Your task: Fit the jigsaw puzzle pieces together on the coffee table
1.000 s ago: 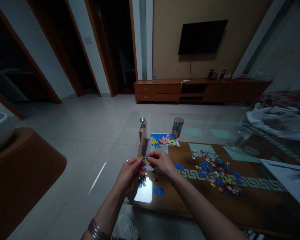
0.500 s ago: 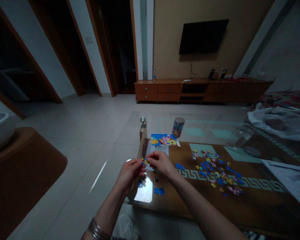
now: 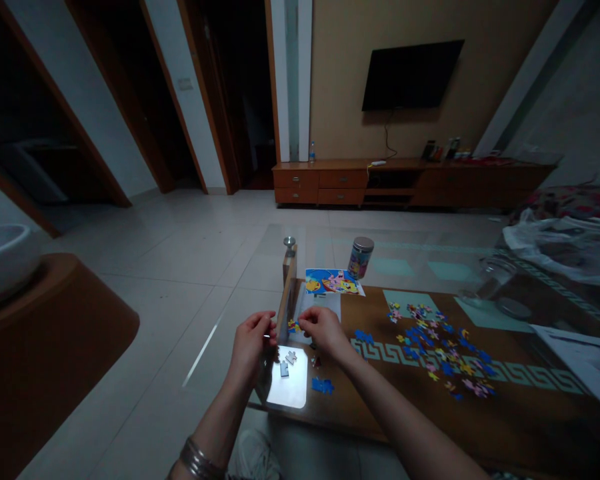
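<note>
Since the earlier pictures the two hands have been drawn slightly apart: they were joined on a small cluster of puzzle pieces, and now a gap is seen between them at the near left corner of the glass tabletop [image 3: 430, 257]. The left hand [image 3: 253, 340] is curled with fingertips pinched, apparently on a very small piece, though what is gripped cannot be made out in the dim light. The right hand [image 3: 323, 331] is closed on a small blue and yellow joined cluster [image 3: 294, 326], held just above the tabletop, probably so that a further piece can be fitted. Two grey, face-down pieces [image 3: 287, 362] are lying on a bright reflection near the hands, with a blue piece [image 3: 323, 385] to the right. Farther right, loose pieces [image 3: 437, 347] are scattered. A reference picture [image 3: 334, 282] and a tin [image 3: 361, 257] lie farther off. Both forearms are cut off by the lower edge.
</note>
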Tool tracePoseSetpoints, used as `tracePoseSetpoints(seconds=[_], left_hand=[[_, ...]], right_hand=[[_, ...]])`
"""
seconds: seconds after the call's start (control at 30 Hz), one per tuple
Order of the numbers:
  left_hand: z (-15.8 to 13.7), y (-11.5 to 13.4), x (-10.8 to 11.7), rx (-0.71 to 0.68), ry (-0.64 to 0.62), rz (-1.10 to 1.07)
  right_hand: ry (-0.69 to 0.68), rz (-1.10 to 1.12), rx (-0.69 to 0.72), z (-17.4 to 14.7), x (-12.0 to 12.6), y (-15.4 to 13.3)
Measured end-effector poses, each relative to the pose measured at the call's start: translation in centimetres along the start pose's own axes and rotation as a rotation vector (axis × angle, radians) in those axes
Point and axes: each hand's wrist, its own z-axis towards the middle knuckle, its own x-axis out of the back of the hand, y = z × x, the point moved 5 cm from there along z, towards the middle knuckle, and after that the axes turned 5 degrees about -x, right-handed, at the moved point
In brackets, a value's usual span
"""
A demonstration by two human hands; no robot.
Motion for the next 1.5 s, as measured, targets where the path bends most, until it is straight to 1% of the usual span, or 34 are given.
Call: tracePoseSetpoints(seconds=[0.17,0.4,0.63,0.8,0.93,1.03,1.17,1.37,1.5], left_hand=[[0.0,0.5,0.4,-0.027,0.033,0.016],[0.1,0.7,0.6,-0.027,0.062,0.031],[0.2,0.9,1.2,-0.042,0.076,0.051],[0.5,0.7,1.4,-0.052,0.08,0.064],[0.5,0.7,1.5,-0.062,0.08,0.074],[0.5,0.7,1.5,-0.064,0.077,0.078],[0.6,0.5,1.6,-0.058,0.08,0.086],[0.6,0.6,1.5,-0.058,0.063,0.101],[0.5,0.6,1.4,-0.058,0.062,0.104]], right_hand=[[0.047,-0.173,0.101,-0.5,0.4,-0.8],[0.159,-0.299,0.143,0.1,3.7,-0.6],[0.252,-0.37,0.102,1.0,7.2,0.3],[0.265,-0.426,0.068,1.3,9.0,1.1],[0.265,-0.467,0.042,1.4,10.0,1.7],[0.245,-0.5,0.036,1.4,10.3,2.0],[0.17,-0.546,0.053,0.9,10.0,2.4],[0.019,-0.597,0.104,0.1,8.3,2.8],[-0.03,-0.623,0.115,-0.3,6.9,2.9]])
